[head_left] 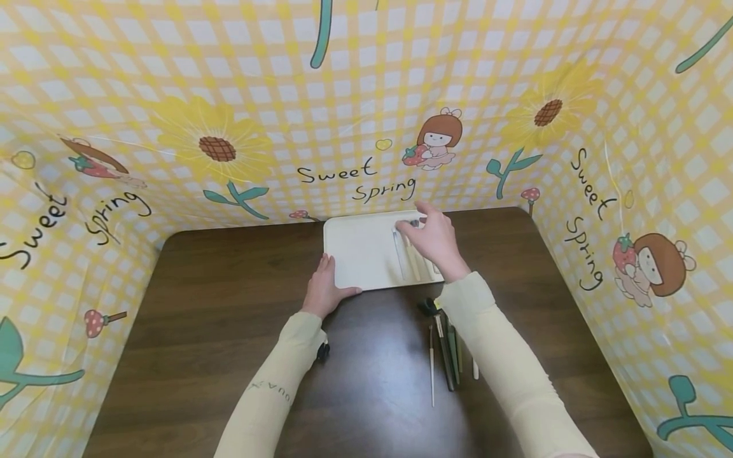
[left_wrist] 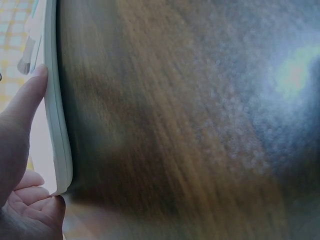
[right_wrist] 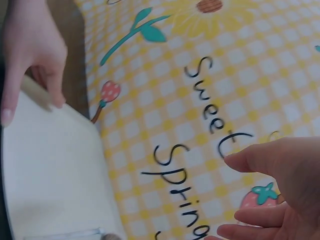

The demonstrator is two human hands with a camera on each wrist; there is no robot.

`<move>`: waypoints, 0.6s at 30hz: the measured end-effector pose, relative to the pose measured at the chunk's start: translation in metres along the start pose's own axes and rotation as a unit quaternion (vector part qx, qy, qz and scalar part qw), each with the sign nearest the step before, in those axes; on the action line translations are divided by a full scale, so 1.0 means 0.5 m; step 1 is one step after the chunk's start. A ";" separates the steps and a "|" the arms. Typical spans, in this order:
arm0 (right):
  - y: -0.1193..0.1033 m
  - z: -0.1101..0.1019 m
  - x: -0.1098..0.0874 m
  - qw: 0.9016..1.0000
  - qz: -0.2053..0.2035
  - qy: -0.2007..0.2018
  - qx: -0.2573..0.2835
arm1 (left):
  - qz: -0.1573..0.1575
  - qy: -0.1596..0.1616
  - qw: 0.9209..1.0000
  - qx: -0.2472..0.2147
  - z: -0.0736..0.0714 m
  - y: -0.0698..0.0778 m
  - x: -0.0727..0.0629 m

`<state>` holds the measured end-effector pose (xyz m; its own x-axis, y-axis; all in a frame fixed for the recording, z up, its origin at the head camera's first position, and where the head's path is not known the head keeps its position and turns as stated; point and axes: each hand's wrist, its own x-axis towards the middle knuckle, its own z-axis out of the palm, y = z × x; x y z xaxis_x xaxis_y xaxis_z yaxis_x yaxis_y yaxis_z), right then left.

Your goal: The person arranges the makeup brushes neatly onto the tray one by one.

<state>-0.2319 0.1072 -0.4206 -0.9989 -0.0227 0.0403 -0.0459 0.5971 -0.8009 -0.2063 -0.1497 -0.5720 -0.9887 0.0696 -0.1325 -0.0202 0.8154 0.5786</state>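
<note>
A shallow white tray (head_left: pixel 361 248) lies at the far side of the table, by the patterned cloth. My left hand (head_left: pixel 322 287) grips its near left corner, thumb along the front rim and fingers at the left side. Several slim tools lie side by side at the tray's right, among them a clear-handled brush (right_wrist: pixel 65 233) and a beige stick (head_left: pixel 410 257). In the left wrist view, brown bristles (left_wrist: pixel 25 61) show beyond the thumb. My right hand (head_left: pixel 436 238) hovers over the tray's far right part, thumb and fingers apart with nothing between them.
On the dark wooden table (head_left: pixel 229 331), nearer me, lies a loose bunch of slim tools: a thin pale stick (head_left: pixel 432 375), a dark handle (head_left: pixel 445 356) and a green handle (head_left: pixel 454 356). My right sleeve overlaps some of them. Yellow checked cloth (head_left: pixel 275 127) walls the back and sides.
</note>
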 end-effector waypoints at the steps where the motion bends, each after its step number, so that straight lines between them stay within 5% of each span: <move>1: -0.001 -0.005 -0.004 1.000 -0.002 -0.001 0.001 | -0.001 -0.001 1.000 0.000 0.000 0.000 0.000; 18: 0.005 -0.033 -0.058 1.000 -0.024 -0.006 -0.001 | -0.001 -0.004 1.000 0.000 0.002 -0.003 0.002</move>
<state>-0.2031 0.1227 -0.4140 -0.9956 -0.0614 0.0712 -0.0939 0.5974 -0.7964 -0.2073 -0.1501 -0.5739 -0.9874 0.0719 -0.1409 -0.0231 0.8155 0.5783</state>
